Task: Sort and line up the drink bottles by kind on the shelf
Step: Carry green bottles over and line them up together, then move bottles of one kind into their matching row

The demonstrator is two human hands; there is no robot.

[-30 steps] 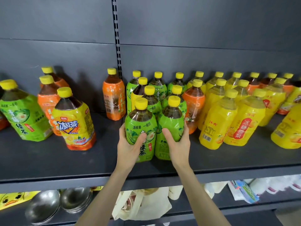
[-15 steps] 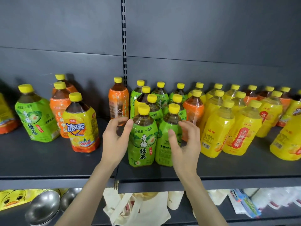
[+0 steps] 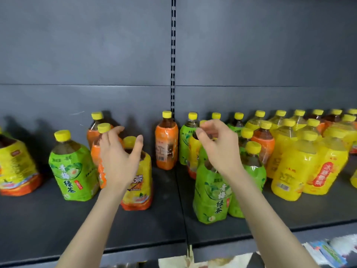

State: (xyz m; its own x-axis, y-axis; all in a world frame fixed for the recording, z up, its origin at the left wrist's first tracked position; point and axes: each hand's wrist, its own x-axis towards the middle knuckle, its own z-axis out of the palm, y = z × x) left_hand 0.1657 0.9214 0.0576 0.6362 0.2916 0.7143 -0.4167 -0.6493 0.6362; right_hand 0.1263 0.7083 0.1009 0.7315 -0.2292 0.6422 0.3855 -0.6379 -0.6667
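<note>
Yellow-capped drink bottles stand on a dark shelf [image 3: 135, 235]. My left hand [image 3: 117, 157] hovers with spread fingers in front of a yellow iced-tea bottle [image 3: 139, 188] and an orange bottle [image 3: 96, 151], gripping nothing. My right hand [image 3: 216, 146] is raised with loosely curled fingers above the two front green-tea bottles [image 3: 212, 192], empty. A lone green-tea bottle [image 3: 72, 167] stands at the left. A single orange bottle [image 3: 166, 144] stands near the back centre. Pale yellow pear-drink bottles [image 3: 289, 171] crowd the right.
Another yellow iced-tea bottle [image 3: 15, 167] leans at the far left edge. More green, orange and yellow bottles [image 3: 260, 136] fill the rows behind my right hand. Packets [image 3: 328, 254] lie on the shelf below. The slotted upright [image 3: 173, 55] runs up the back wall.
Both hands have let go of the two front green-tea bottles and lifted. My left hand moved left toward the iced-tea bottle, and my right hand rose above the green ones. The view shifted left.
</note>
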